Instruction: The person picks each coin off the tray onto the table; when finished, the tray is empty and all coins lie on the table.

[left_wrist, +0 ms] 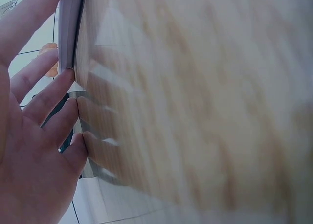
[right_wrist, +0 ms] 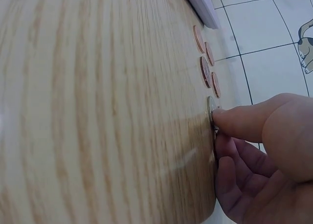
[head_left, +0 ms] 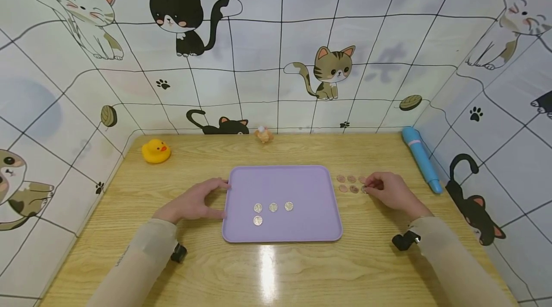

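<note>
Coins (head_left: 273,207) too small to read; sleeves (head_left: 133,261) cut off below

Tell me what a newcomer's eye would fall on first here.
Probably the cartoon cats on the backdrop behind the table, then the lilac tray in the middle, bearing four silvery coins. The left hand touches its left edge, while on the right, the right hand pinches another silvery coin beside copper-coloured coins.
</note>
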Available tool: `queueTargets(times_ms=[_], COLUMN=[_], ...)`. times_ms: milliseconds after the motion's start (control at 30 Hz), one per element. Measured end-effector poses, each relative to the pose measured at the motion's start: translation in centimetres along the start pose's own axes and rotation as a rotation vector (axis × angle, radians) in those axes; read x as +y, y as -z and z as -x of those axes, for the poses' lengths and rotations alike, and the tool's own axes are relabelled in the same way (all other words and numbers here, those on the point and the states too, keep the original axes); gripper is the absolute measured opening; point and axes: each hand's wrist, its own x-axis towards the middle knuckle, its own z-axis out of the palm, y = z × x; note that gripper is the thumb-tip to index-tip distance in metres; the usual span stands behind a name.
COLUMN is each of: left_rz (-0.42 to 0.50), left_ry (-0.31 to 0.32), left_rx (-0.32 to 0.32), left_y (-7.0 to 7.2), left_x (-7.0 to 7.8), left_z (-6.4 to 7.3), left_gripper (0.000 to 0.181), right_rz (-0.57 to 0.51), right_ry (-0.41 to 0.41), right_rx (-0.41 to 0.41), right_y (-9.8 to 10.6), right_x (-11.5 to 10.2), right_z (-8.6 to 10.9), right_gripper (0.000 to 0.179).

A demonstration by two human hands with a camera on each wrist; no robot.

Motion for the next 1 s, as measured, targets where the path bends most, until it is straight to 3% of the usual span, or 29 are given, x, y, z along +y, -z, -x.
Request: queueTargets(times_ms=[800,1000], left_rz=[-0.01,-0.003], left_ry=[-0.001,-0.001], left_rx=[0.009,0.007], left_y=[-0.04,-0.08], left_x=[-0.2,-0.35], left_z=[0.06,0.08], left_gripper=[0.074,0.074], right_rz=[0.006,-0.011], right_ry=[-0.005,-0.046], right_rx=[-0.007,0.02], right_y=[-0.07,0.28], right_x=[0.09,-0.24], right_z=[-0.21,-0.24], right_gripper=[0.006,0.012])
